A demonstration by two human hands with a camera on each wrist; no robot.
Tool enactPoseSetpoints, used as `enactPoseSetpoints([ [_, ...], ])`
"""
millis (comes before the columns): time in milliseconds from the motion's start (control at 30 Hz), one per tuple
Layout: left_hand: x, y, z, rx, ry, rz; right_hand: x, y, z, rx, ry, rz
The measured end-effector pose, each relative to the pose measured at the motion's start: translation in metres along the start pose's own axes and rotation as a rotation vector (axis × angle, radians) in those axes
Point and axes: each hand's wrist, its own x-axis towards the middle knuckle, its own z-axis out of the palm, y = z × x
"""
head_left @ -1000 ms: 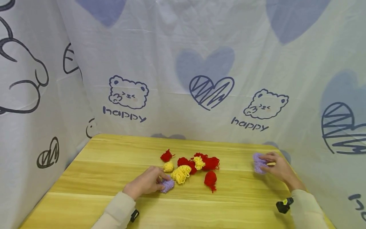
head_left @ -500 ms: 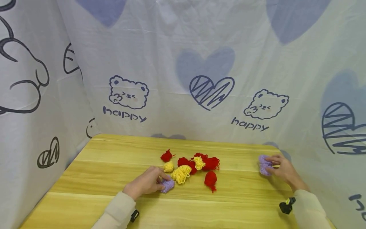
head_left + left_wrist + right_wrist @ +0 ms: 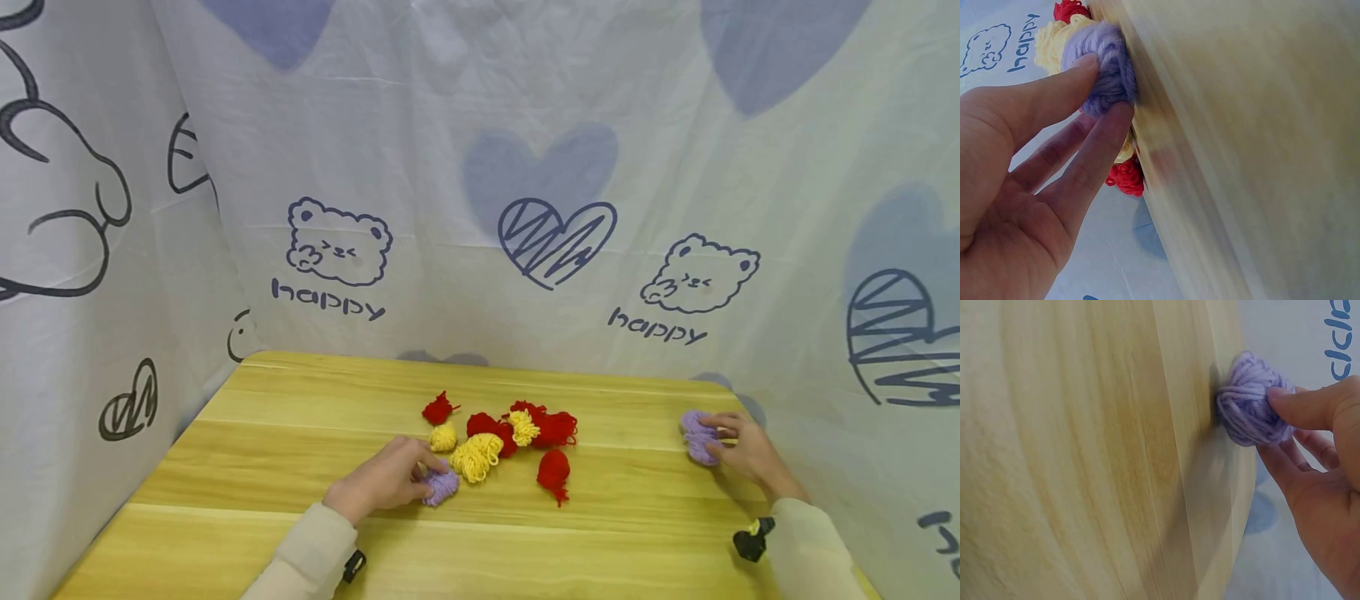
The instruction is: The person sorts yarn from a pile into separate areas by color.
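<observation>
Near the middle of the table, my left hand [image 3: 385, 477] pinches a small lavender ball of yarn [image 3: 441, 486] between thumb and fingers. The left wrist view shows this lavender ball [image 3: 1105, 69] at the thumb tip, low by the tabletop. At the table's right side my right hand [image 3: 752, 454] grips another lavender ball of yarn [image 3: 701, 438]. Seen from the right wrist, its strands [image 3: 1250, 403] are wound in crossing layers, with the thumb on one side and fingers partly hidden behind it. A yellow yarn bundle [image 3: 476, 457] lies right beside the left hand's ball.
Several red yarn bundles lie mid-table, among them one at the front [image 3: 553, 473] and one at the back left [image 3: 439, 408]. A small yellow ball [image 3: 443, 437] and a yellow bundle [image 3: 524, 427] sit among them. A printed white curtain [image 3: 442, 275] borders the wooden table [image 3: 300, 417].
My right hand has shifted to the right and slightly nearer with its lavender ball of yarn, toward the table's right edge. My left hand has stayed in place on its own ball.
</observation>
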Motion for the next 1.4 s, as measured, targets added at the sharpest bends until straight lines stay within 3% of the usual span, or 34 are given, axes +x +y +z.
enactPoseSetpoints([
  [233,0.000,-0.001,0.000,0.011,0.003,0.011,0.002,0.004,0.000,-0.015,-0.031,-0.008],
  [700,0.001,-0.003,0.001,0.021,0.014,0.033,0.002,0.007,0.005,-0.047,-0.085,0.103],
  [1400,0.000,0.000,-0.001,0.015,0.004,0.018,-0.002,0.011,0.001,-0.037,-0.055,0.046],
])
